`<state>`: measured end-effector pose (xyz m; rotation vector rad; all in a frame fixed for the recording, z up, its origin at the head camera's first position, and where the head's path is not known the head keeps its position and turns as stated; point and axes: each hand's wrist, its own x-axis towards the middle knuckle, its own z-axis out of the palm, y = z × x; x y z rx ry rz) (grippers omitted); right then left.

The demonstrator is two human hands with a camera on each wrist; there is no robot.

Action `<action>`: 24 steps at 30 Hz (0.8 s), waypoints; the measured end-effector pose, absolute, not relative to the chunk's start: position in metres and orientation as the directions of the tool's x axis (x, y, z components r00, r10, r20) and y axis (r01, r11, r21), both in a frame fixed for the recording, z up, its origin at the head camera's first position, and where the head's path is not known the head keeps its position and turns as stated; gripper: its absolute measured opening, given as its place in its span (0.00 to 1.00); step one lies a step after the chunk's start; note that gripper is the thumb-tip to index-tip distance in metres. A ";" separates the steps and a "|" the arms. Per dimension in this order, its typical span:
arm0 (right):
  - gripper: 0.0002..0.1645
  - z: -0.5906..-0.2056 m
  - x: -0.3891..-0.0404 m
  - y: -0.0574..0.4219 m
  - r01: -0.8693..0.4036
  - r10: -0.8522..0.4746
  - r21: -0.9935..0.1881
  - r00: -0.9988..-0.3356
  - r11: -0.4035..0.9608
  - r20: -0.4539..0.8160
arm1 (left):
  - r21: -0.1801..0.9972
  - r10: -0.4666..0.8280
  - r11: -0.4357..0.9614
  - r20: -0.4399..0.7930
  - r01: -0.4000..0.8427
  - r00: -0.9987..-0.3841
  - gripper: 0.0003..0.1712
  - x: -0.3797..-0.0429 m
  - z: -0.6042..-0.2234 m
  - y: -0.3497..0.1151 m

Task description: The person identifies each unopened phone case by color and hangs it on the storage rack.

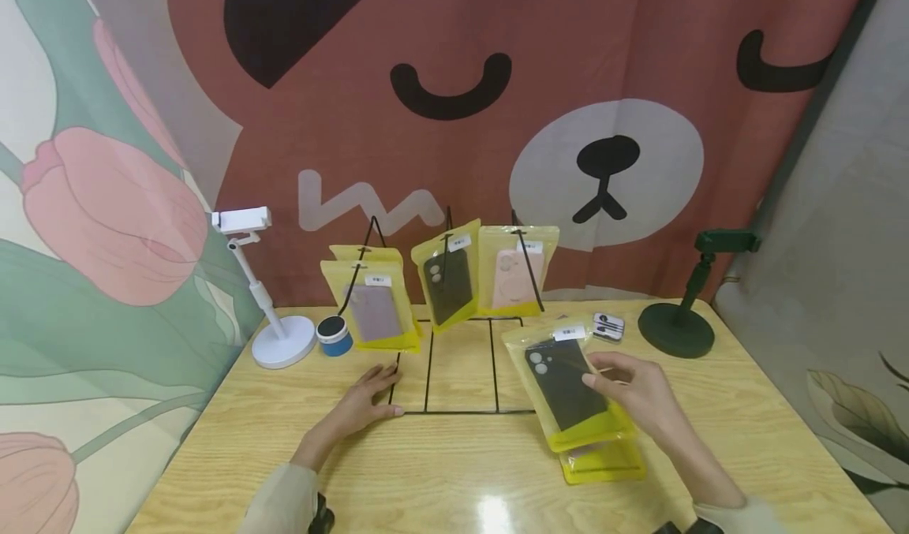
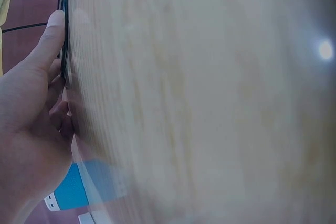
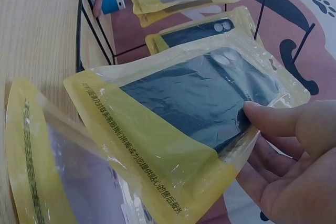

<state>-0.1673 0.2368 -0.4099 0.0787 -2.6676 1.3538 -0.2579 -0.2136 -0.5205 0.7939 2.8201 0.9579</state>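
Note:
My right hand (image 1: 642,392) pinches a clear-and-yellow bag with a black phone case (image 1: 564,380) inside, thumb on its front face. Below it lies another bagged phone case (image 1: 604,461), pale lilac in the right wrist view, partly covered. My left hand (image 1: 365,400) rests on the front left corner of a black wire display rack (image 1: 461,412), its thumb and fingers touching the wires. From the rack's hooks hang a bagged lilac case (image 1: 376,313) with another bag behind it, a bagged dark case (image 1: 449,285) and a bagged pink case (image 1: 518,274).
Left of the rack stand a white stand (image 1: 284,343) and a small blue-and-white round object (image 1: 334,337). A dark green stand (image 1: 676,330) is at the right rear. A small case with earphones pictured (image 1: 608,326) lies behind the held bag. A printed curtain (image 1: 454,163) hangs behind the table.

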 end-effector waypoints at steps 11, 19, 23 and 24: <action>0.28 -0.407 -0.170 0.217 -0.109 0.030 -0.852 -0.989 0.511 0.145 | 0.575 0.488 0.681 0.106 0.454 -0.867 0.41 -0.258 -0.520 -0.214; 0.29 -0.401 -0.174 0.197 -0.104 0.042 -0.876 -0.989 0.472 0.140 | 0.583 0.483 0.681 0.098 0.443 -0.870 0.41 -0.258 -0.520 -0.213; 0.27 -0.398 -0.178 0.189 -0.127 0.034 -0.880 -0.987 0.457 0.160 | 0.579 0.483 0.684 0.098 0.444 -0.870 0.41 -0.259 -0.521 -0.213; 0.26 -0.398 -0.179 0.187 -0.140 0.033 -0.881 -0.984 0.451 0.173 | 0.578 0.483 0.683 0.100 0.446 -0.870 0.41 -0.259 -0.521 -0.213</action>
